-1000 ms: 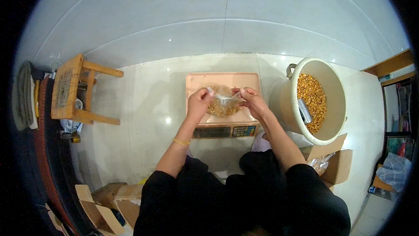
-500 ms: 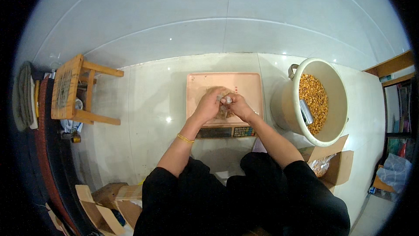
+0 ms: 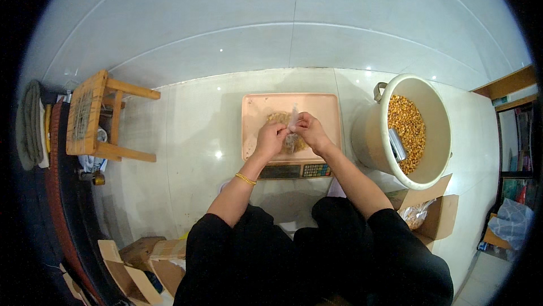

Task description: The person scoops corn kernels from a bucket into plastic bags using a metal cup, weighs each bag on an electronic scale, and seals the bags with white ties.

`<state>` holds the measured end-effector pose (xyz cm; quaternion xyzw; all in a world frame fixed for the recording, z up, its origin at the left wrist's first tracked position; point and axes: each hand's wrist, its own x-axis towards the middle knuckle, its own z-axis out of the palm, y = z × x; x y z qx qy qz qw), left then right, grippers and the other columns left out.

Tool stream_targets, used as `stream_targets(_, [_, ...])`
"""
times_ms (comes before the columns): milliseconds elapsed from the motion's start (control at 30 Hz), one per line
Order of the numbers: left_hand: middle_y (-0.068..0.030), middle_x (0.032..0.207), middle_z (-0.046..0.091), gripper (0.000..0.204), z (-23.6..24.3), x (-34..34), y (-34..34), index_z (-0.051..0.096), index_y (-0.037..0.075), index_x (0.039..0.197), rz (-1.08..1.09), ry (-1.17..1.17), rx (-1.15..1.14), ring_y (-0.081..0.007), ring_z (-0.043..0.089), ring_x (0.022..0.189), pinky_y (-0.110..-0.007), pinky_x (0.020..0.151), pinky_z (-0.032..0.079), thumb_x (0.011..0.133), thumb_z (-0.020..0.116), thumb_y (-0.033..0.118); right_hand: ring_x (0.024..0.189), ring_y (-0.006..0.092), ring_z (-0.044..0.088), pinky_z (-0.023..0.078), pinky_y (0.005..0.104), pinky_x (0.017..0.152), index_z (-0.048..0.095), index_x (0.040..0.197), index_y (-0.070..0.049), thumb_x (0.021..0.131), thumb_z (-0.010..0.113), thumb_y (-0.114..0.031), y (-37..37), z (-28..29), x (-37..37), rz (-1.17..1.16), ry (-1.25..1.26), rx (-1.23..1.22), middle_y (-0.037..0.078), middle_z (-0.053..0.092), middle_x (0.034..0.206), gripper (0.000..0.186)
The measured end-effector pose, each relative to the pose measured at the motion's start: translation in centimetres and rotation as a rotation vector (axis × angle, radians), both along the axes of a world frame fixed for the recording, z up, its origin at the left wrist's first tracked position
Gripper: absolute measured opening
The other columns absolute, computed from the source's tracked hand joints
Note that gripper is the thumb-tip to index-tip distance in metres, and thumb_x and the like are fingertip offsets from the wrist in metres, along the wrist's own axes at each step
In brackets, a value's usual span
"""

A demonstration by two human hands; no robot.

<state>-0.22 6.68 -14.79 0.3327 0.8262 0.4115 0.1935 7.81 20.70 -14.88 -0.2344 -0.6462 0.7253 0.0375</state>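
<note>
A small clear plastic bag of yellow kernels [image 3: 289, 136] sits on the pink tray of a weighing scale [image 3: 254, 130] on the pale tiled floor [image 3: 192, 113], and both hands meet at its gathered top. The left hand [image 3: 270, 139] pinches the neck of the bag from the left, fingers curled closed on the plastic; the right hand [image 3: 308, 130] pinches it from the right, thumb and fingers closed on the same twist of film, which stands up as a thin strip between them. To close such a bag well, the hands would do best to keep the neck tight just above the kernels, press the air out, and leave the bag's weight resting on the tray so the film does not stretch or slip. The scale's keypad and display strip [image 3: 294, 170] lie just in front of the tray, under the wrists. To the right, near the scale, stands a large cream bucket [image 3: 373, 136] holding loose kernels with a metal scoop [image 3: 397, 144] in them. An open cardboard box [image 3: 435, 218] with a filled bag inside sits by the right knee. A wooden stool [image 3: 93, 116] stands well apart on the left, and more cardboard boxes [image 3: 144, 258] lie lower left. Nothing crowds the hands; the bucket rim is the nearest obstacle to the right elbow.
</note>
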Motion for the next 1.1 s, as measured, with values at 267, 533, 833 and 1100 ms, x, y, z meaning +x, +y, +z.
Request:
stream_targets(267, [-0.0221, 0.088, 0.059, 0.017, 1.2, 0.5, 1.3, 0.062, -0.002, 0.091, -0.071, 0.139, -0.077, -0.0383, 0.055, 0.088, -0.045, 0.077, 0.044, 0.080, 0.053, 0.008, 0.085, 0.0342, 0.053, 0.046, 0.0396, 0.080, 0.053, 0.097, -0.001, 0.062, 0.062, 0.000, -1.6, 2.2, 0.9, 0.121, 0.266, 1.278, 0.017, 0.058, 0.083, 0.035])
stream_targets(533, [-0.0200, 0.094, 0.058, 0.015, 1.7, 0.7, 0.4, 0.059, -0.001, 0.089, -0.075, 0.226, 0.000, -0.0374, 0.054, 0.092, -0.044, 0.081, 0.044, 0.075, 0.057, 0.001, 0.081, 0.0358, 0.053, 0.046, 0.0396, 0.079, 0.063, 0.082, -0.001, 0.064, 0.063, -0.004, -1.3, 1.0, 0.6, 0.028, 0.137, 1.175, 0.019, 0.059, 0.080, 0.018])
stream_targets(833, [-0.0170, 0.085, 0.058, 0.012, 2.1, 0.9, -0.1, 0.060, 0.001, 0.085, -0.057, 0.244, 0.069, -0.0360, 0.055, 0.086, -0.042, 0.076, 0.046, 0.073, 0.060, -0.002, 0.047, 0.0235, 0.054, 0.044, 0.0353, 0.042, 0.058, 0.083, 0.001, 0.078, 0.052, -0.004, -0.9, 1.7, 0.5, 0.077, -0.443, -0.139, 0.011, 0.055, 0.063, 0.009])
stream_targets(1100, [-0.0162, 0.086, 0.061, 0.015, 1.5, 0.6, -0.3, 0.065, 0.003, 0.087, -0.097, 0.176, 0.056, -0.0340, 0.058, 0.085, -0.040, 0.076, 0.047, 0.075, 0.057, -0.002, 0.046, 0.0170, 0.052, 0.042, 0.0295, 0.038, 0.052, 0.086, -0.001, 0.075, 0.052, 0.006, -0.3, 0.8, 0.8, -0.145, -0.383, -0.360, 0.008, 0.053, 0.059, 0.013])
